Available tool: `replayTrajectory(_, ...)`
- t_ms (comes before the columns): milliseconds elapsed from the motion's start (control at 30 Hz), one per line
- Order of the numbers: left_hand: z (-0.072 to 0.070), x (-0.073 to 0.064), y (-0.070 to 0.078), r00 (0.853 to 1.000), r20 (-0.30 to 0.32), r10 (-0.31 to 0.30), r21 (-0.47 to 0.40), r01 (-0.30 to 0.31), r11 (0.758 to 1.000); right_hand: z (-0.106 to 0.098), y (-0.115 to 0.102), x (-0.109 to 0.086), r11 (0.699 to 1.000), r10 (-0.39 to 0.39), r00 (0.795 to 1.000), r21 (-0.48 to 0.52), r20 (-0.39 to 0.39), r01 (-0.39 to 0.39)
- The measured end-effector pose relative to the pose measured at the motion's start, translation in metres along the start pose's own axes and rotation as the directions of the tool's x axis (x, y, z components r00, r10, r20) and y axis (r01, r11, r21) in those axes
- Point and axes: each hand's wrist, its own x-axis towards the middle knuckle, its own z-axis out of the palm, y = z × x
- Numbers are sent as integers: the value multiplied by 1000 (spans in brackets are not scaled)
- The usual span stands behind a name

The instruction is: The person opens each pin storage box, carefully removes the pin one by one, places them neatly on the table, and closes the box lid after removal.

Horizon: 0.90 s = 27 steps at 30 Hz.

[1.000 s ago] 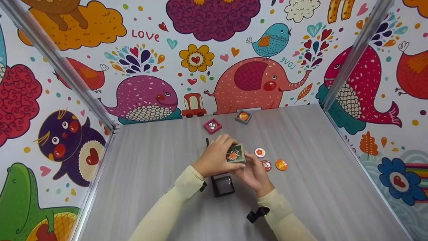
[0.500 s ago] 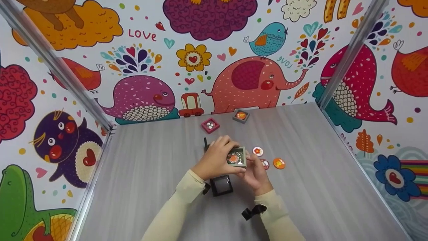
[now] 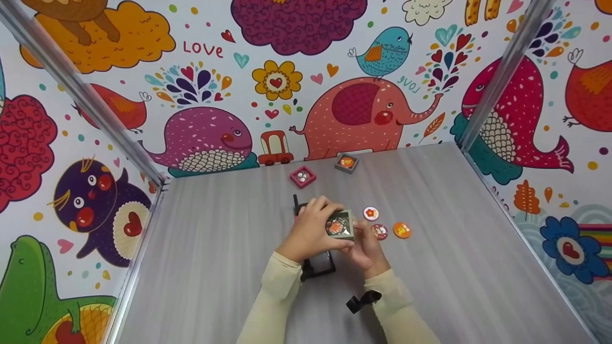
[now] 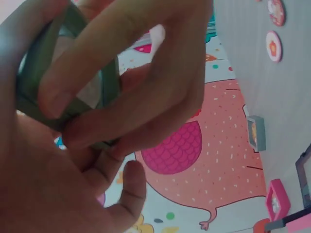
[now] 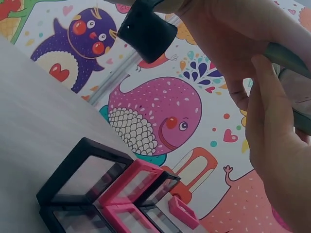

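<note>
Grey wood-grain table sat inside cartoon-papered walls. Both hands met above its middle around a small green frame box with an orange badge showing through its window. The left hand curled over the box from the left, fingers wrapped round its edges; the left wrist view showed those fingers bent across the green frame. The right hand gripped the box from below and the right, thumb along its side.

Three loose badges lay just right of the hands. A pink box and a grey box sat near the back wall. Black and pink empty frames lay under the hands, mostly hidden in the head view.

"LOVE" was legible on the wall, and again, upside down, by the elephant. The badge designs were too small to make out; the one in the box was perhaps a cartoon figure.
</note>
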Motion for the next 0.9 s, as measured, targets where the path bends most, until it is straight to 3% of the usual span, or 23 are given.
replayTrajectory(167, -1, -5, -1, 996, -63, -65, -30, 64, 998, 5, 3, 2, 996, 13, 999, -86, -39, -16)
replayTrajectory(400, 1, -6, -3, 994, -66, -87, -53, 84, 995, 7, 6, 0, 991, 3, 999, -132, -45, -8)
replayTrajectory(567, 4, -6, -4, 989, -94, -114, -137, 101, 985, 13, 6, -1, 985, -18, 997, -172, -80, 4)
replayTrajectory(700, 6, -7, -3, 983, -136, -126, -197, 98, 976, 17, 7, 0, 981, -35, 992, -196, -118, 12)
replayTrajectory(900, 3, -11, -3, 975, -184, -126, -292, 69, 954, 14, 5, -2, 985, -37, 996, -168, -76, 24)
